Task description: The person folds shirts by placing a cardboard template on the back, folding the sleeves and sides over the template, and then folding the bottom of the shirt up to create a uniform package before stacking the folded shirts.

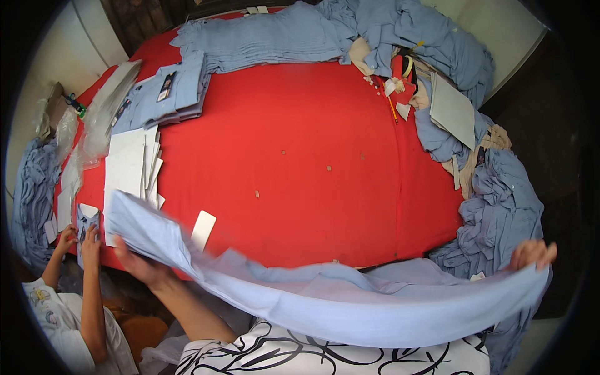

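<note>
A light blue shirt is stretched in a long, sagging band across the front of the table, close to my body. At its right end my right hand is closed on the fabric. My left hand is at the other end, where the cloth rises over it and partly hides the fingers; it grips the shirt there. The left part of the cloth is slightly blurred. Just beyond the shirt lies a white card strip with rounded corners.
A red-covered table bears folded blue shirts at the back, white card sheets at left, and heaped blue shirts at right. A pencil lies back right. At left, another person's hands handle a small folded shirt.
</note>
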A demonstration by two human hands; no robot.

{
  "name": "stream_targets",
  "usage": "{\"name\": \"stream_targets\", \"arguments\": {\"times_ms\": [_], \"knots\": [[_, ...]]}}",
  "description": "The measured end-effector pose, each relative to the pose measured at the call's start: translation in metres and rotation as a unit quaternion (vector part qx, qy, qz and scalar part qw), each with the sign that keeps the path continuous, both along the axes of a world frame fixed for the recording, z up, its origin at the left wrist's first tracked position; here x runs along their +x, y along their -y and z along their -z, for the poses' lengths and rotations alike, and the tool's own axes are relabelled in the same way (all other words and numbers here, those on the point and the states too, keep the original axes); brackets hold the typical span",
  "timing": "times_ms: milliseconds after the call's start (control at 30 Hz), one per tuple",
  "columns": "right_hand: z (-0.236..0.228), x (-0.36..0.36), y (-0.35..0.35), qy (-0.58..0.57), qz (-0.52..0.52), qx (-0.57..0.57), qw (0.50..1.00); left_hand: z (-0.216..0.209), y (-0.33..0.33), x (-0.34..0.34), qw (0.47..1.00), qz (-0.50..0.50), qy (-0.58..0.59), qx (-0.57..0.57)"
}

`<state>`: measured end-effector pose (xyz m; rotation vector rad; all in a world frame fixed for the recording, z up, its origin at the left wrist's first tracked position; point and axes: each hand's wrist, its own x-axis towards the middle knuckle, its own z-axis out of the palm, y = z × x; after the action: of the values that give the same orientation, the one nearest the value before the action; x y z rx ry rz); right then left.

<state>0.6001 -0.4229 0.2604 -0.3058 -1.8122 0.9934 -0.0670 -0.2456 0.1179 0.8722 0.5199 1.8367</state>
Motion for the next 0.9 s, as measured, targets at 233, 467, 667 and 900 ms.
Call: {"name": "stream_targets", "arguments": {"times_ms": [233, 467, 667, 900], "knots": [[0.043, -0.02, -0.261, 0.099, 0.439, -0.151, 0.88, -0.091, -0.219, 0.059, 0.752, -0.436, -0.488, 0.079], [0.19, -0.081, -0.352, 0.444, 0.643, -0.052, 0.622, 0.011, -0.275, 0.099, 0.564, -0.171, -0.807, 0.032], [0.275, -0.168, -0.293, 0.52, 0.594, -0.156, 0.593, 0.142, -0.196, 0.065, 0.547, -0.276, -0.785, -0.092], [0.28, -0.165, -0.302, 0.563, 0.59, -0.23, 0.531, 0.165, -0.223, -0.017, 0.601, -0.344, -0.699, -0.179]]}}
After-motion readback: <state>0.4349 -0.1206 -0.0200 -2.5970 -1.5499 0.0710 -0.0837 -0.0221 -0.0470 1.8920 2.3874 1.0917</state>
